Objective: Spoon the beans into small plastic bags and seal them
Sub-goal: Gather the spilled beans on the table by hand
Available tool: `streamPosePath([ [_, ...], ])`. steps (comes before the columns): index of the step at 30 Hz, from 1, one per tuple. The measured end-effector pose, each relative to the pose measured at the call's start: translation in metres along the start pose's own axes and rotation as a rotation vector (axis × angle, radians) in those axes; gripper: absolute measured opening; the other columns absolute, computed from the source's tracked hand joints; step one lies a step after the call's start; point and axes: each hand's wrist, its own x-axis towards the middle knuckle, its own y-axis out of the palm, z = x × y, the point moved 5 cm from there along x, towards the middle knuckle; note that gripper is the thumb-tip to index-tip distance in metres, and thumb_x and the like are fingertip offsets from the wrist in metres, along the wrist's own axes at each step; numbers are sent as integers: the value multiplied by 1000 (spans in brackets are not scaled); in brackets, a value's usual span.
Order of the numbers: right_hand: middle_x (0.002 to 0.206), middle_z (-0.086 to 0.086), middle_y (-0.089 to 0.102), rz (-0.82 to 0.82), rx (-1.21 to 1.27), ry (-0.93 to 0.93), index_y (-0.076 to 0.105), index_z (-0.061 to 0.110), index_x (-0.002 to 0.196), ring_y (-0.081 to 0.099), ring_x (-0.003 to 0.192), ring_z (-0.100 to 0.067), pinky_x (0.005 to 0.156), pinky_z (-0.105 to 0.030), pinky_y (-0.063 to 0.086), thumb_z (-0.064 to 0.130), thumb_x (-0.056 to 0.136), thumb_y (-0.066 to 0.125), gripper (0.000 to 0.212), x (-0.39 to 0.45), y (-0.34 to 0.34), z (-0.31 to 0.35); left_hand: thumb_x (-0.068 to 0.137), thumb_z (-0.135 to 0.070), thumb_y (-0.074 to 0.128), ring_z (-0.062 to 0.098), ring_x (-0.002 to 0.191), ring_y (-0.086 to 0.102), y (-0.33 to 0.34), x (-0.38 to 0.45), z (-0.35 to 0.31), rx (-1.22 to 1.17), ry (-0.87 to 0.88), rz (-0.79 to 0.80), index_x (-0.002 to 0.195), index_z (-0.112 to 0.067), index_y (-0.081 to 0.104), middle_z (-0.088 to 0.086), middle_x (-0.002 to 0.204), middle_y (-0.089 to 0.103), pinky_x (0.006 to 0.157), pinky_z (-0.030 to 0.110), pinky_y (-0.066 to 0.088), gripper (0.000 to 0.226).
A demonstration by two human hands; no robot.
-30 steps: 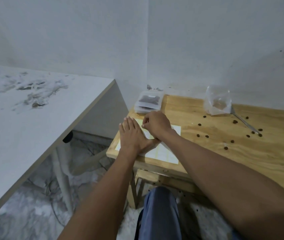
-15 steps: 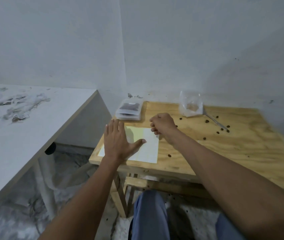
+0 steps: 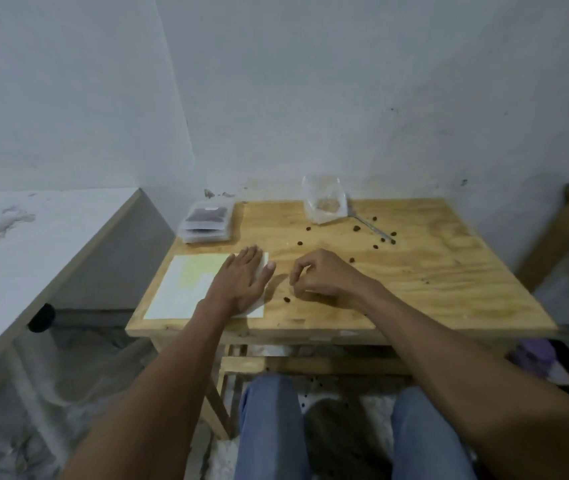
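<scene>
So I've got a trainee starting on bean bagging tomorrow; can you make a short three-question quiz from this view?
1. True or false: the left hand lies flat on the label sheet.
2. Where is the spoon?
A. in the right hand
B. on the wooden table, beside the open plastic bag
C. on the stack of filled bags
3. Fill in: loose beans lie scattered on the ____.

Key
1. True.
2. B. Its bowl end is hidden behind the bag.
3. Table; some also seem to lie on the floor beneath it.
</scene>
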Motion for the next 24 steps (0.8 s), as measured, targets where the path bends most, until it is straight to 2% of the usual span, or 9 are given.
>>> streamPosePath([
  [4,94,16,69,-27,-163,-74,77,34,81,59,90,-2,80,-30,52,48,66,86,22,-2,11,0,78,-84,-11,17,157,2,1,0,-2,52,6,38,162,-12,9,7,170,4,126,37,0,113],
  [6,90,17,68,-38,-209,-108,78,34,82,58,86,-2,77,-30,51,45,69,87,19,-3,14,3,76,-86,-13,16,157,0,2,-1,-2,72,4,48,162,-12,6,6,170,2,126,37,-1,115],
  [9,88,15,67,-22,-188,-98,79,30,83,60,84,-5,78,-34,53,36,76,85,12,-2,15,6,86,-78,-4,16,157,-1,3,-1,-1,70,0,46,162,-13,6,6,170,2,127,37,0,101],
  [13,88,6,69,-63,-223,-42,73,19,86,63,83,-12,77,-37,56,32,87,72,13,-2,16,10,92,-72,-3,16,157,-1,6,1,1,58,-16,39,162,-14,8,5,170,3,127,38,0,92],
  [15,86,0,67,-186,-24,48,68,11,86,60,78,-15,71,-36,50,29,92,62,20,-1,8,9,96,-70,0,15,157,-1,5,0,1,53,-21,34,162,-14,9,5,170,4,127,38,0,88],
  [18,54,2,40,-305,674,285,47,17,67,30,43,-13,43,-25,26,18,90,45,23,2,-2,-3,86,-82,-1,16,157,0,3,-1,-2,28,-28,25,162,-12,9,5,170,4,127,40,0,104],
  [20,50,6,30,-312,1090,384,42,21,66,17,39,-10,40,-18,13,11,87,37,23,8,-6,-13,77,-92,2,16,157,0,1,1,-6,6,-17,23,162,-12,11,6,170,3,127,43,-1,117],
  [22,51,5,33,-331,1288,406,45,17,69,19,39,-10,38,-17,12,8,86,33,23,14,-15,-19,68,-101,9,17,157,-1,0,5,-15,1,28,36,162,-13,11,6,170,2,127,45,-2,130],
  [24,52,4,37,-346,1307,419,49,14,73,22,40,-10,37,-18,14,7,87,35,21,18,-22,-23,58,-107,20,17,157,-4,1,11,-26,16,66,72,163,-13,7,5,170,-2,127,46,-2,141],
])
